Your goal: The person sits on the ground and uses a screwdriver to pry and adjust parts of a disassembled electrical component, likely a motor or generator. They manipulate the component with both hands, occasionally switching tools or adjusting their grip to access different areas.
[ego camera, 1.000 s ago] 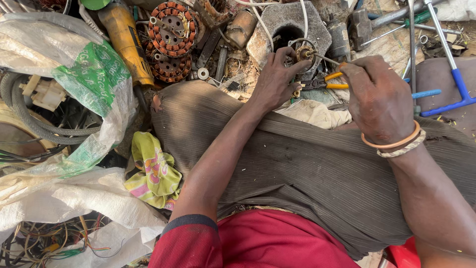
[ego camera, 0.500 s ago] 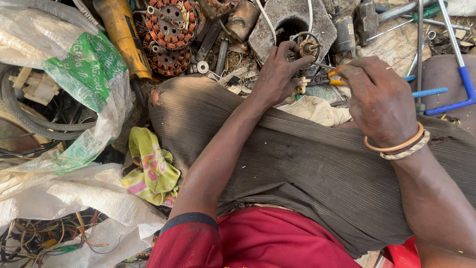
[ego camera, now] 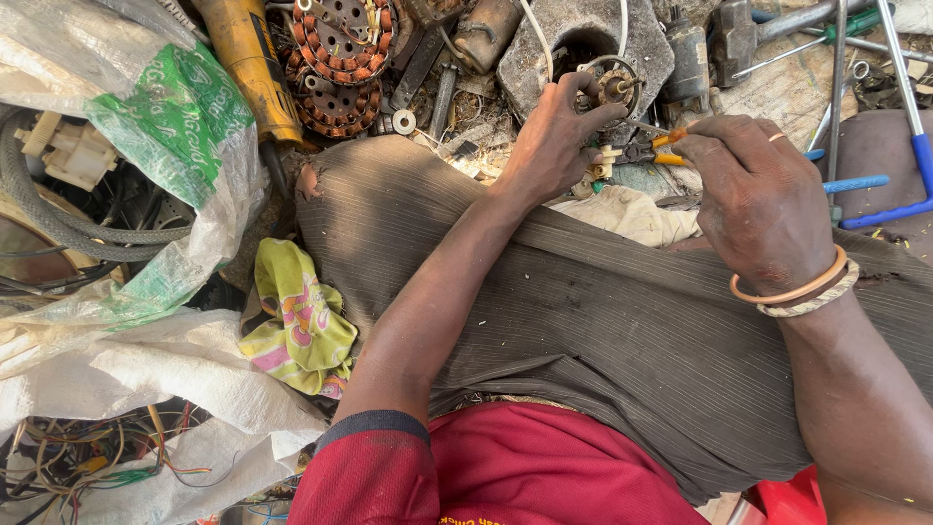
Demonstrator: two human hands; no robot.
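Work area: bare ground (ego camera: 777,92) strewn with scrap metal and tools, seen from above across a lap in dark striped cloth (ego camera: 603,331); no walls in view. Far centre: a grey metal housing (ego camera: 583,39) with white wires looping out of it. Left hand (ego camera: 554,141): fingers curled shut around a small round wound part (ego camera: 614,89) held just in front of the housing. Right hand (ego camera: 758,199): closed on the orange-handled pliers (ego camera: 656,148), whose tip points left toward the small part; two bangles sit at the wrist. Far left of centre: two round copper-wound coils (ego camera: 340,44), one above the other, beside a yellow power tool body (ego camera: 248,63). Left side: a clear plastic bag with a green printed panel (ego camera: 165,126), lying over black cable (ego camera: 68,224) and a white plastic fitting. Near left: white woven sacks (ego camera: 146,379), with tangled coloured wires (ego camera: 87,462) beneath. Centre left: a crumpled yellow-green rag with pink pattern (ego camera: 296,321) against the lap. Far right: long metal rods and a blue-handled tool (ego camera: 899,126).
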